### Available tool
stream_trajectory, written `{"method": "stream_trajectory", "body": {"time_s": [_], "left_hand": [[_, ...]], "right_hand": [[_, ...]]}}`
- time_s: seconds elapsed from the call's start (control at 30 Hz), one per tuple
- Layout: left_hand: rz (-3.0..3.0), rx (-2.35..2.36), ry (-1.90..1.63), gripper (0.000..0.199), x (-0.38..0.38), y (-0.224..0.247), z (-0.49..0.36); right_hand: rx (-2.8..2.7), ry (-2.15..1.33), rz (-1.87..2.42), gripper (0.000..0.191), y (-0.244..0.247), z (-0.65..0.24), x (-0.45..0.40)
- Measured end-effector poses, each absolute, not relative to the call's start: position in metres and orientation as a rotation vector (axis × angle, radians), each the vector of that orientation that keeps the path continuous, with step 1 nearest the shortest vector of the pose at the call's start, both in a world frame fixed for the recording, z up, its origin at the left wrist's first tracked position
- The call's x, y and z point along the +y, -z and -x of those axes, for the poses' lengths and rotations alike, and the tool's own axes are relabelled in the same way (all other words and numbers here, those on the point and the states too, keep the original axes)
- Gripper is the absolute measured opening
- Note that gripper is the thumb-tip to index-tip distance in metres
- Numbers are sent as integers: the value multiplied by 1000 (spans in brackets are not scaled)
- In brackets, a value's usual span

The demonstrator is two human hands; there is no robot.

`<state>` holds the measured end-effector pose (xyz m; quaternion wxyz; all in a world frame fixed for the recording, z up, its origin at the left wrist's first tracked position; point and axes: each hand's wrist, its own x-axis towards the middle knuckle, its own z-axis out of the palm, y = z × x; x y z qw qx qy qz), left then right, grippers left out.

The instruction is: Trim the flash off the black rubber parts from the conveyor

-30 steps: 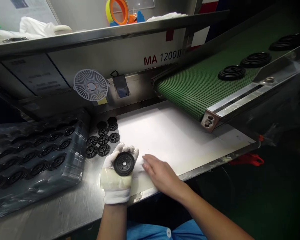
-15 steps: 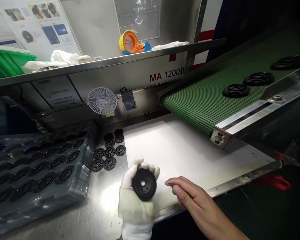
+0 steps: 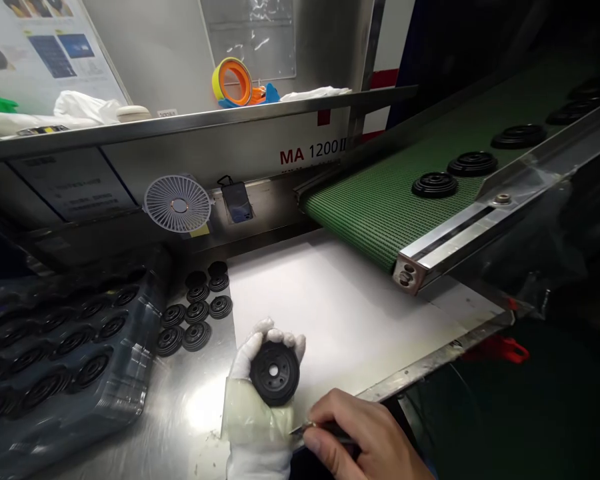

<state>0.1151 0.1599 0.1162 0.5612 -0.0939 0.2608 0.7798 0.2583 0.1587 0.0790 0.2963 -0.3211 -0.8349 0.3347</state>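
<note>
My left hand (image 3: 253, 353), in a white glove with a pale wrist cover, holds a round black ridged part (image 3: 275, 374) with a hole in its centre, fingers curled around its rim. My bare right hand (image 3: 350, 433) grips a thin dark tool (image 3: 301, 429), its pointed tip close to the left wrist cover. Several black discs (image 3: 197, 312) stand in rows on the metal table left of a white sheet (image 3: 300, 293).
A clear tray (image 3: 125, 387) of black discs fills the left side. At the right, a green conveyor belt (image 3: 365, 207) carries several black discs (image 3: 435, 185). A fan (image 3: 178, 204) and a phone (image 3: 237, 202) are at the back, below a shelf with orange tape (image 3: 233, 81).
My right hand has moved down and left, nearer the left wrist, and the tool now shows. The view has shifted right, and more discs show on the belt.
</note>
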Motion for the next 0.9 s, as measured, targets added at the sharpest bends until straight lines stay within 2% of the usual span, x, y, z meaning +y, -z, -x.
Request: {"method": "stream_trajectory", "body": {"time_s": [0.17, 0.37, 0.63, 0.8, 0.9], "left_hand": [[229, 536, -1822, 12, 162, -110, -113], [362, 558, -1803, 14, 163, -109, -112], [189, 519, -1839, 11, 162, -99, -110], [79, 556, -1847, 10, 158, -100, -112], [124, 603, -1848, 10, 156, -103, -113]], "right_hand": [[-1991, -801, 1022, 12, -81, -252, 163], [-2140, -740, 822, 14, -74, -243, 162], [-1989, -634, 977, 6, -76, -248, 171], [-2081, -656, 1017, 10, -89, -254, 176], [-2243, -834, 965, 8, -104, -260, 176]]}}
